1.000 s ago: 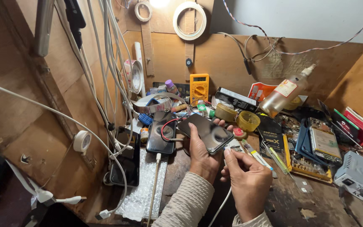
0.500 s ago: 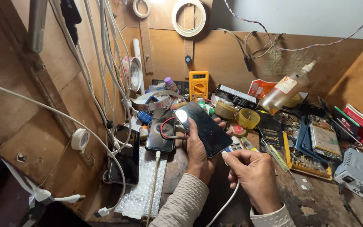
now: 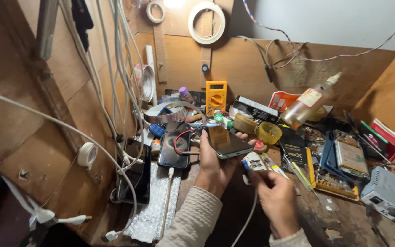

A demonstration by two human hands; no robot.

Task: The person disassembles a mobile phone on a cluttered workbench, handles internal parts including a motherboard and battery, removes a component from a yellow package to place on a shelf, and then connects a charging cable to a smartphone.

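— While we're cradling the phone (image 3: pixel 225 142) in our left hand (image 3: pixel 216 167), where's the cable plug (image 3: pixel 245 164)?
— We're pinching it in our right hand (image 3: pixel 277 201) fingers, just below the phone's lower edge.

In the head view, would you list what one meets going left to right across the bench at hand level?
Tape roll → dark phone → left hand holding a smartphone → right hand holding a cable plug → circuit board → grey box.
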